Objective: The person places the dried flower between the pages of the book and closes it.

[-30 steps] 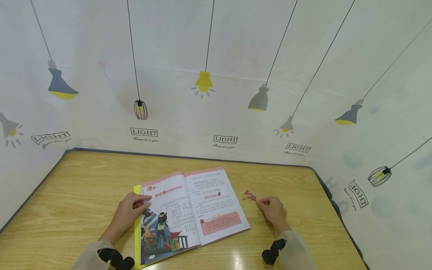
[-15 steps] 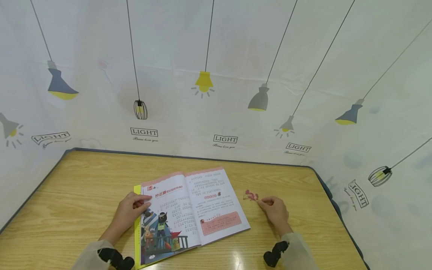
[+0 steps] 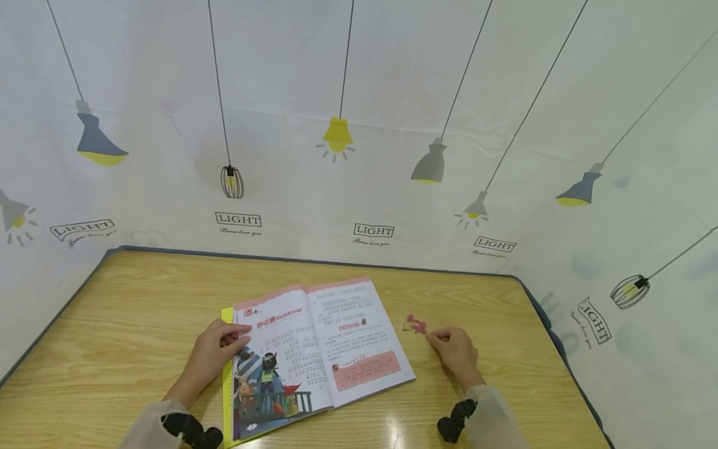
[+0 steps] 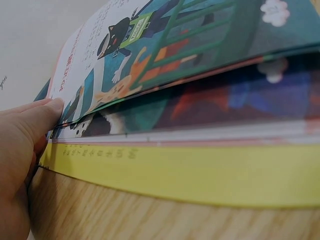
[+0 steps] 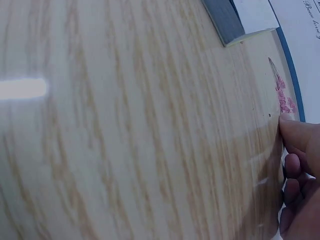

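An open picture book point(image 3: 364, 324) with a yellow cover edge lies on the table. My left hand point(image 3: 215, 349) rests on the left page near its outer edge, thumb and index finger extended over the paper. In the left wrist view, the left thumb point(image 4: 56, 107) presses the page, and the other fingers bend by the yellow cover point(image 4: 175, 175). Right of the book, my right hand point(image 3: 457, 355) pinches a small sprig of pink flowers point(image 3: 415, 324) at one end. In the right wrist view, the sprig point(image 5: 285, 97) extends beyond the fingertips, close over the table.
The wooden table point(image 3: 157, 280) has a dark blue edge along the back and sides. Behind it hangs a white cloth point(image 3: 291, 156) printed with lamps. A book corner point(image 5: 245, 30) shows at the top of the right wrist view.
The sprig has turned slightly in my right fingers, from a narrow side view to a fuller spread of pink. My left hand and the book keep their place.
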Demonstrator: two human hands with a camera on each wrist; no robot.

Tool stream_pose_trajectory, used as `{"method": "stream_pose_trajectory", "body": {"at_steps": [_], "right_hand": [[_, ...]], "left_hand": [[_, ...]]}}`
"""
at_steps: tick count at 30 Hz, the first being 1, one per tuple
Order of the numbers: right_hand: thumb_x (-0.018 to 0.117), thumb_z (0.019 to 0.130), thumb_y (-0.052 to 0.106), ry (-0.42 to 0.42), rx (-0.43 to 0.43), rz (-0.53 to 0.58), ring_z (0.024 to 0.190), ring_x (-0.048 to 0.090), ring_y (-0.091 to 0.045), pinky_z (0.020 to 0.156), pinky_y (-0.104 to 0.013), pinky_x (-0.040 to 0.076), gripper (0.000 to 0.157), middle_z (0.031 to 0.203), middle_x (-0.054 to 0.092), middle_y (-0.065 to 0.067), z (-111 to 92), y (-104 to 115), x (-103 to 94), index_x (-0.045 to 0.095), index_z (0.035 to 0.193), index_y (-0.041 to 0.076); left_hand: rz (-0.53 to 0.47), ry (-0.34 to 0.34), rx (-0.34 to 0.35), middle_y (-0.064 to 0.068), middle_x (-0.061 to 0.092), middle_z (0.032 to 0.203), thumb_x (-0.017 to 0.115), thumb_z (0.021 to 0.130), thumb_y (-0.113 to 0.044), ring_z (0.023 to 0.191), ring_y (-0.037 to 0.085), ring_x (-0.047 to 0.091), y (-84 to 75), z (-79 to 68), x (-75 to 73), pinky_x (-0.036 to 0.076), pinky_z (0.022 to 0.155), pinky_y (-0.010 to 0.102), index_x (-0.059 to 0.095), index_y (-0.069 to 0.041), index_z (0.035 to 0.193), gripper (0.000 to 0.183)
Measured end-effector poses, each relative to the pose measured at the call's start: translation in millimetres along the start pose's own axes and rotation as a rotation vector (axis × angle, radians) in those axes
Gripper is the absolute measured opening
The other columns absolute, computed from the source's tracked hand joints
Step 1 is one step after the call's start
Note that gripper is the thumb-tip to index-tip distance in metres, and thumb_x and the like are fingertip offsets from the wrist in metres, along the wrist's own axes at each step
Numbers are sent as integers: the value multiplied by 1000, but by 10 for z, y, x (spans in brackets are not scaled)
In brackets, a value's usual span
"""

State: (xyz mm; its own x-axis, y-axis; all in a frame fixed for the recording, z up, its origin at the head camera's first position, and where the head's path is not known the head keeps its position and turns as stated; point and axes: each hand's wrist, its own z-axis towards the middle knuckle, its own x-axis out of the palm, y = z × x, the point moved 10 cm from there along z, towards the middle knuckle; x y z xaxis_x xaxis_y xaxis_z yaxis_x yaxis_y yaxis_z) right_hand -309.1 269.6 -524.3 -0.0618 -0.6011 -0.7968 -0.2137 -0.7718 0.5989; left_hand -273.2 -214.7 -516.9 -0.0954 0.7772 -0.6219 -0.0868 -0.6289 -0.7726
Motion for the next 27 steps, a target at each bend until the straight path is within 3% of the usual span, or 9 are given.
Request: {"method": "stream_pose_trajectory", "body": {"at_steps": [5,9,13,27], "right_hand": [[67,86,30,-10,5,27,75,58,-20,80,-50,33,23,79,65,0,-31,-9,-21,73,90,8],[69,84,28,-26,34,123,75,58,-20,73,-39,41,28,81,67,-4,-51,-41,-74,72,93,2],[69,84,22,-44,64,236,74,55,-18,63,-29,43,28,82,66,-7,-77,-72,-139,70,94,-4],[73,81,21,-133,52,395,71,54,-13,61,-24,44,31,81,66,-9,-239,196,-205,69,92,-8]], "left_hand": [[-4,-1,-1,2,49,83,67,86,-16,73,15,44,19,7,10,38,62,24,70,-6,106,22],[-8,-1,-3,3,49,83,67,86,-16,73,15,44,20,6,4,38,62,24,70,-6,106,22],[-8,-5,2,3,49,82,67,86,-16,73,15,44,11,-1,-2,38,62,24,70,-6,106,22],[-3,10,1,3,48,83,66,87,-19,74,15,44,22,11,11,38,63,24,70,-6,107,25]]}}
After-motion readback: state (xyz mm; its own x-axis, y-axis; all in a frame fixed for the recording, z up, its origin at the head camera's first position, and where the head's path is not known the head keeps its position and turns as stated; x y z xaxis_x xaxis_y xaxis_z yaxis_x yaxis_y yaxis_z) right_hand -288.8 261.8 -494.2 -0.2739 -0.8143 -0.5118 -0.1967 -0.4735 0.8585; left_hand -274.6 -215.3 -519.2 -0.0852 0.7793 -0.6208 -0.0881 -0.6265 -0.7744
